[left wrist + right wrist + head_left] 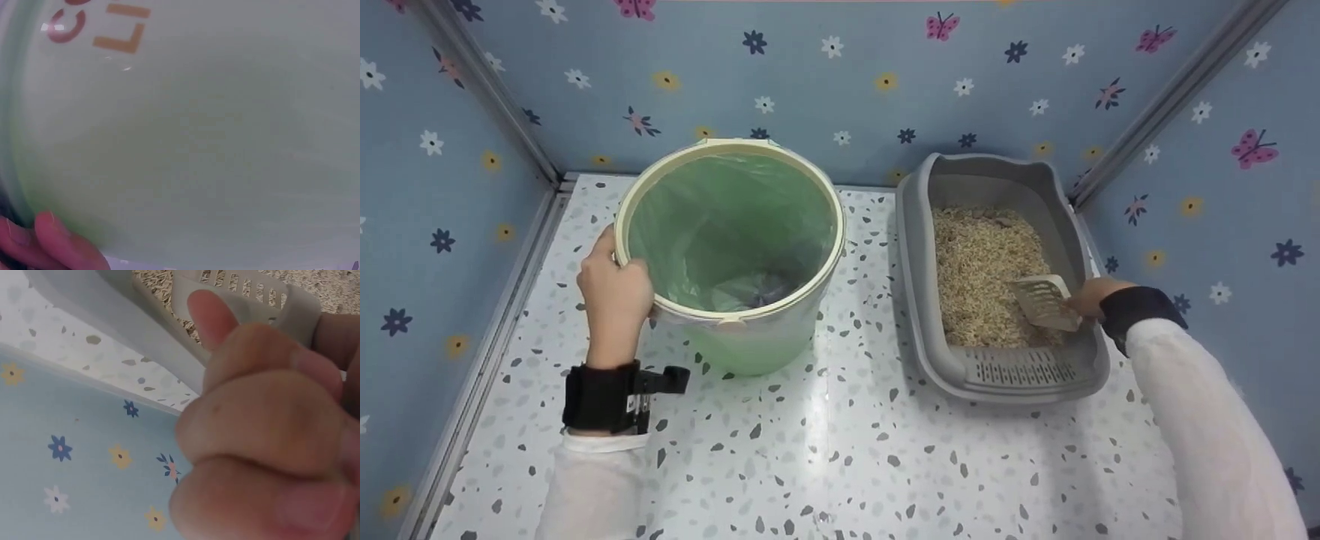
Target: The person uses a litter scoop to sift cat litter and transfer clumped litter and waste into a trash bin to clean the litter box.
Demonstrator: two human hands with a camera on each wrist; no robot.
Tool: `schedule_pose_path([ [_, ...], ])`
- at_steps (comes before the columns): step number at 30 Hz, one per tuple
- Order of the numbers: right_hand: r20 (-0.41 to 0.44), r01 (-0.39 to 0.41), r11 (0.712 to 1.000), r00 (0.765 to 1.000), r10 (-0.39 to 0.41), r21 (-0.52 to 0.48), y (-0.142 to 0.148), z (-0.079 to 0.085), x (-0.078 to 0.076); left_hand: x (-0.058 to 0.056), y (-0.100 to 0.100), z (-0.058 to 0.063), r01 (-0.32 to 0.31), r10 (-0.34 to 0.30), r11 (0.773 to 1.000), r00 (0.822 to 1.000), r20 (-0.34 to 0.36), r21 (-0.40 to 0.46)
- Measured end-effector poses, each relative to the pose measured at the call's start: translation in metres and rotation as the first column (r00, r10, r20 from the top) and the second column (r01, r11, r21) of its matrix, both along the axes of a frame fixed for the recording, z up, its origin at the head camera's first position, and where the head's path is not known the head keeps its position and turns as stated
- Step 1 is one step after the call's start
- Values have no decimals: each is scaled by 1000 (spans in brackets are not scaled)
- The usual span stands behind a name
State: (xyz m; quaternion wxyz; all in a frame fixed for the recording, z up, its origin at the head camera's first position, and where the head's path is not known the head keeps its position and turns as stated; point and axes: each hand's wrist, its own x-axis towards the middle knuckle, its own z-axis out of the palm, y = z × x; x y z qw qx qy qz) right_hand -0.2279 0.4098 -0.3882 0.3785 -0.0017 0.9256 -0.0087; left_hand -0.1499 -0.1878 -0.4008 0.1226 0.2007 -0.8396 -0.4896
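A pale green trash can (757,341) with a cream rim stands at the left, lined with a clear plastic bag (735,195). My left hand (615,289) grips its rim on the left side; in the left wrist view the fingertips (70,244) lie against the can's printed wall. At the right, a grey litter box (915,285) holds tan pellet litter (982,262). My right hand (1095,298) grips a beige slotted litter scoop (1046,300) over the front right part of the litter. Curled fingers (264,422) wrap its handle in the right wrist view.
Blue flowered wall panels (825,82) close in the back and both sides, joined by grey metal corner strips. Speckled white flooring (840,450) lies under both containers. A few darker clumps (990,216) sit at the back of the litter. Something dark purple (769,289) shows at the can's bottom.
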Motion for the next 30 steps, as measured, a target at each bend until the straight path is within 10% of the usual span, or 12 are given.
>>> schedule_pose_path([
  [7,69,29,995,997,-23,-93,4,-3,-2,8,-4,11,82,-71,990,993,96,-119],
  [11,102,76,989,993,-63,-125,8,-3,-2,19,6,22,50,-8,938,992,123,-343],
  [15,135,119,977,986,-95,-176,13,-2,-3,34,30,30,-120,111,836,993,-50,-535],
  [18,165,171,961,977,-136,-218,15,-2,-3,45,51,34,-234,75,787,955,-288,-571],
  [21,189,213,942,968,-167,-258,14,0,-3,53,73,37,-226,-99,803,862,-497,-552],
  [27,202,238,921,963,-181,-308,8,9,-2,69,123,27,-27,-432,855,515,-741,-517],
  [30,198,251,905,961,-191,-345,3,15,-1,75,144,15,65,-525,833,406,-749,-549],
])
